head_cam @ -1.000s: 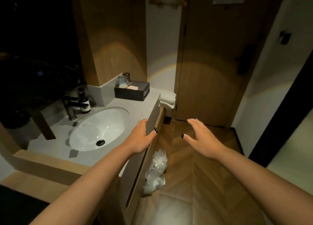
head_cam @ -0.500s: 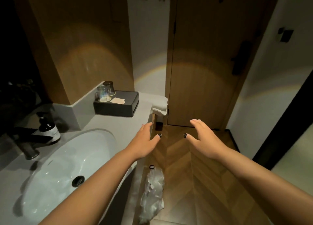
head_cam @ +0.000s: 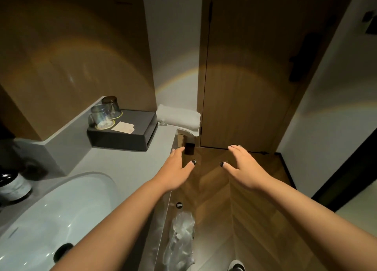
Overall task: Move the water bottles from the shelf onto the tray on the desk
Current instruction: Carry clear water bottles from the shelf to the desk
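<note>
No water bottle, shelf, tray or desk shows in the head view. My left hand [head_cam: 175, 168] is stretched out over the front edge of a grey washstand counter [head_cam: 130, 162], fingers apart, holding nothing. My right hand [head_cam: 243, 164] hovers level with it over the wooden floor, also spread and empty. Both palms face down.
A white sink [head_cam: 51, 215] fills the lower left. A black box [head_cam: 124, 130] with two upturned glasses [head_cam: 103, 115] sits at the counter's back, folded white towels [head_cam: 179, 117] beside it. A wooden door [head_cam: 251, 76] stands ahead. A clear plastic bag [head_cam: 181, 240] hangs below the counter.
The view has closed in on the counter and turned right; the sink slid to the lower left. Both hands stay spread and empty in about the same pose.
</note>
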